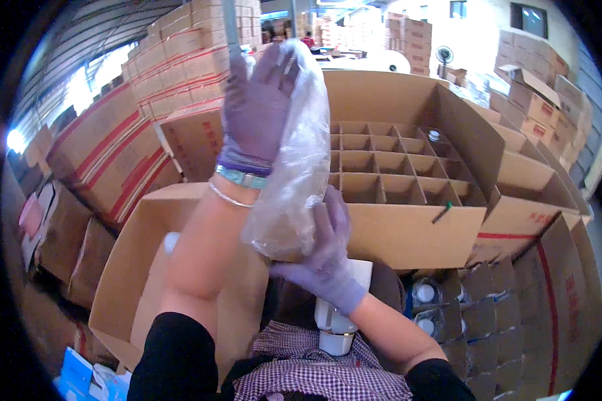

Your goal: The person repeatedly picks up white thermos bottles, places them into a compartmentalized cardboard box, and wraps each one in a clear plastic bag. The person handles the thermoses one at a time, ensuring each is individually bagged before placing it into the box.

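A long, crinkled clear plastic bag (297,154) stands upright in front of me, its contents, if any, too blurred to make out. My left hand (257,110), in a purple-grey glove, is raised along the bag's upper part with its fingers stretched upward and touching the plastic. Lower down, the gloved fingers of my right hand (324,260) close round the bag's bottom end. Under my right wrist, a white bottle-like container (334,317) with a shiny band rests on my lap, partly hidden by the hand.
Ahead stands an open carton (401,234) with cardboard dividers and one small white-capped item (434,136) inside. Another open carton (124,287) sits at left, holding a white object (172,242). At lower right, a divided carton (548,321) contains several white-capped bottles (423,293). Stacked boxes (107,150) line the left.
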`<act>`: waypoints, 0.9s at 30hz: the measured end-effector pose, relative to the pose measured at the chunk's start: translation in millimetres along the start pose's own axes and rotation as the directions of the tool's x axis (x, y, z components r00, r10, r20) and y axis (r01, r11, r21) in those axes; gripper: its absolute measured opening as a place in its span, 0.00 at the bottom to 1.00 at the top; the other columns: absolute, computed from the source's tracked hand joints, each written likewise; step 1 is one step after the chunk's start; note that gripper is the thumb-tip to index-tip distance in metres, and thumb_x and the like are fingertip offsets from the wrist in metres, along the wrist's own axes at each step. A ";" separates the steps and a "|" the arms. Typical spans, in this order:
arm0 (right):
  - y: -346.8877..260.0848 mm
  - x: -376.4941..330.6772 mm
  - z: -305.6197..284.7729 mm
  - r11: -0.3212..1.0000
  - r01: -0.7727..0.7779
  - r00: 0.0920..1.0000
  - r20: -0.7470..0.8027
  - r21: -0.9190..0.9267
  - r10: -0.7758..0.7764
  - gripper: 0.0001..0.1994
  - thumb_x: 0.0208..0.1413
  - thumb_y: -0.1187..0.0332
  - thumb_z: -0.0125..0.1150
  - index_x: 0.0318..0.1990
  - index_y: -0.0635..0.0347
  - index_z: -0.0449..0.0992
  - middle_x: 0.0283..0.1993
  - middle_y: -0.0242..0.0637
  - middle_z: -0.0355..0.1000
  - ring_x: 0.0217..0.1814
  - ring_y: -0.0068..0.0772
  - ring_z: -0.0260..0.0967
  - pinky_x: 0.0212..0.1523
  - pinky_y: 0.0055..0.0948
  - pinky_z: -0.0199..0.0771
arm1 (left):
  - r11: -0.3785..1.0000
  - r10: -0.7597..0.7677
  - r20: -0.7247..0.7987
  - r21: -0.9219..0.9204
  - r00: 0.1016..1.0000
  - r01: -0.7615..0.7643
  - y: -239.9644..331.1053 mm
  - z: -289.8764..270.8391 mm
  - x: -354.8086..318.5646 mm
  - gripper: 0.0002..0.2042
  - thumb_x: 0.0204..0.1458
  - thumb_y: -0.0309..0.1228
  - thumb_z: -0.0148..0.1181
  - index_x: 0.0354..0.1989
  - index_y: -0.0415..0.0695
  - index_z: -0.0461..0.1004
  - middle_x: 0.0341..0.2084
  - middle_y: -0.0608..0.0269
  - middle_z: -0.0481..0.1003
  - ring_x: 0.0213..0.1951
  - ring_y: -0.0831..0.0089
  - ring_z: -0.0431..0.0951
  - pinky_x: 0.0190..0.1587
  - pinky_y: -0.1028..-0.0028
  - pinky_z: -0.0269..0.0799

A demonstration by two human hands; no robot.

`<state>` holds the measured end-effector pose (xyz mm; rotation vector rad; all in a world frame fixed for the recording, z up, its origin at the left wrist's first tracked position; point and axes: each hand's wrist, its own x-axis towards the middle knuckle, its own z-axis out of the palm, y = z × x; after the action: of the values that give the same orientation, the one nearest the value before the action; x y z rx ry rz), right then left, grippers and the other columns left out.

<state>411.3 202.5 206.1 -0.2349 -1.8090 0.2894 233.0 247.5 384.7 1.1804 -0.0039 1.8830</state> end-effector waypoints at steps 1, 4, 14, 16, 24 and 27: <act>3.7 1.1 5.5 0.999 -0.004 0.997 -0.071 -0.053 0.000 0.47 0.45 0.63 0.75 0.70 0.62 0.52 0.71 0.55 0.53 0.75 0.51 0.51 0.71 0.48 0.55 | 0.997 -0.062 0.000 -0.049 0.998 0.062 -16.8 -0.5 -3.5 0.34 0.63 0.53 0.51 0.68 0.40 0.59 0.63 0.50 0.66 0.65 0.54 0.65 0.69 0.55 0.56; 53.0 13.3 0.5 0.729 -0.445 0.815 -0.101 0.521 0.570 0.36 0.51 0.70 0.66 0.67 0.63 0.55 0.66 0.52 0.60 0.67 0.43 0.60 0.67 0.42 0.62 | 0.928 -0.210 -0.119 0.289 0.971 0.236 -44.2 11.2 -20.4 0.32 0.63 0.47 0.54 0.69 0.41 0.56 0.60 0.50 0.68 0.60 0.56 0.70 0.66 0.57 0.62; 59.5 16.1 -48.8 0.928 -0.343 0.937 -0.015 0.149 0.348 0.33 0.51 0.70 0.64 0.65 0.64 0.58 0.58 0.52 0.68 0.58 0.51 0.70 0.59 0.43 0.71 | 0.553 -0.145 -0.197 0.797 0.970 0.245 -93.8 -24.4 -168.3 0.26 0.55 0.29 0.62 0.62 0.36 0.65 0.55 0.53 0.72 0.55 0.66 0.74 0.58 0.67 0.71; 63.5 5.6 -56.8 0.940 -0.341 0.940 0.011 -0.009 0.341 0.29 0.48 0.74 0.60 0.60 0.61 0.60 0.46 0.54 0.72 0.49 0.60 0.72 0.52 0.45 0.73 | 0.906 -0.256 -0.308 0.253 0.916 0.339 -85.1 -71.6 -173.8 0.18 0.60 0.31 0.57 0.55 0.34 0.71 0.54 0.51 0.74 0.56 0.65 0.74 0.60 0.66 0.70; 154.3 -102.4 -76.6 0.859 -0.391 0.845 0.241 -0.331 0.478 0.11 0.47 0.75 0.58 0.40 0.58 0.73 0.38 0.46 0.76 0.45 0.53 0.74 0.47 0.46 0.73 | 0.455 -0.116 -0.371 0.805 0.921 0.381 -136.8 -132.4 -249.8 0.21 0.62 0.44 0.50 0.53 0.40 0.72 0.53 0.58 0.74 0.55 0.64 0.73 0.58 0.64 0.70; 175.1 -137.9 -93.2 0.885 -0.287 0.799 0.418 -0.367 0.432 0.08 0.47 0.74 0.55 0.36 0.63 0.74 0.40 0.49 0.74 0.46 0.54 0.72 0.47 0.45 0.72 | 0.561 -0.128 -0.485 0.684 0.865 0.467 -165.3 -137.1 -289.4 0.17 0.60 0.41 0.52 0.46 0.40 0.73 0.43 0.62 0.76 0.46 0.67 0.76 0.50 0.70 0.71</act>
<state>537.7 332.7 46.6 -0.7858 -2.3103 0.3812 290.1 211.5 30.8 1.2073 1.3169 1.7760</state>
